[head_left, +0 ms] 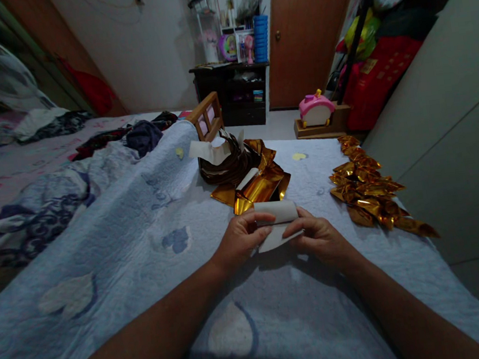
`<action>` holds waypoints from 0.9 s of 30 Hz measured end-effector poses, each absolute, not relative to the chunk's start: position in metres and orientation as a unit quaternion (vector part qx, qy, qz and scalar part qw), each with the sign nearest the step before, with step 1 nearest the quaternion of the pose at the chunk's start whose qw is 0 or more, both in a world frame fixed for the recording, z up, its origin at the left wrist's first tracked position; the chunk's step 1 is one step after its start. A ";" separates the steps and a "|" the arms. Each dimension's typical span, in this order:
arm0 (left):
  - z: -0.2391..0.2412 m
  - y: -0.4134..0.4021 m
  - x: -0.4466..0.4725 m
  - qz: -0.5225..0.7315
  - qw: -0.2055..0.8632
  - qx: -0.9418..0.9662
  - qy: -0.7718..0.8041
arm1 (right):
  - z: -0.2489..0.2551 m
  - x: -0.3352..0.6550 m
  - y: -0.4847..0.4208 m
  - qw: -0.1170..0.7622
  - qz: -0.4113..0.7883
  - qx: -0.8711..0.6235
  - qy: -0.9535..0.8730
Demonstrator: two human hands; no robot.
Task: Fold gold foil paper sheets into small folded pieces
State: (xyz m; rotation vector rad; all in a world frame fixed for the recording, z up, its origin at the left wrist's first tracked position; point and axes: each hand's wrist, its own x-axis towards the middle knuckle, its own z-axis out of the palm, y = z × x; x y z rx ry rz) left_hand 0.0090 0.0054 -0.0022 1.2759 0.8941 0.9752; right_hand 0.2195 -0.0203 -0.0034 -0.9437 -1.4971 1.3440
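Observation:
A sheet of white-backed paper (276,212), curled over on itself at its far edge, is held between both hands above the bed. My left hand (245,232) pinches its left side with thumb and fingers. On the right side, my right hand (316,233) grips the same sheet, fingers bent around its edge. Just beyond the hands lies a loose heap of shiny gold foil sheets (262,185). Behind that heap sits a dark brown coiled stack (224,167) with pale paper flaps sticking out of it.
Several folded gold foil pieces (365,187) lie in a row at the right edge of the pale blue quilt (147,284). A small wooden rail (206,118) stands at the far edge. Rumpled clothes (142,136) lie to the left. Beyond are a dark cabinet (231,96) and a pink toy (316,110).

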 end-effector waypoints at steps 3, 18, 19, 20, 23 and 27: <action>0.000 0.004 0.009 0.425 0.545 0.603 0.398 | -0.003 0.220 -0.020 0.460 0.529 -0.391 -0.596; 0.004 -0.002 0.006 0.424 0.542 0.646 0.331 | -0.005 0.212 -0.020 0.523 0.532 -0.451 -0.490; 0.003 -0.002 0.007 0.423 0.530 0.653 0.339 | -0.005 0.212 -0.020 0.524 0.535 -0.449 -0.487; 0.002 -0.002 0.009 0.422 0.514 0.659 0.351 | -0.005 0.211 -0.020 0.525 0.539 -0.448 -0.483; -0.001 -0.003 0.014 0.428 0.481 0.661 0.384 | -0.006 0.210 -0.020 0.526 0.549 -0.443 -0.475; -0.005 -0.005 0.018 0.443 0.519 0.621 0.385 | -0.010 0.207 -0.019 0.541 0.559 -0.423 -0.465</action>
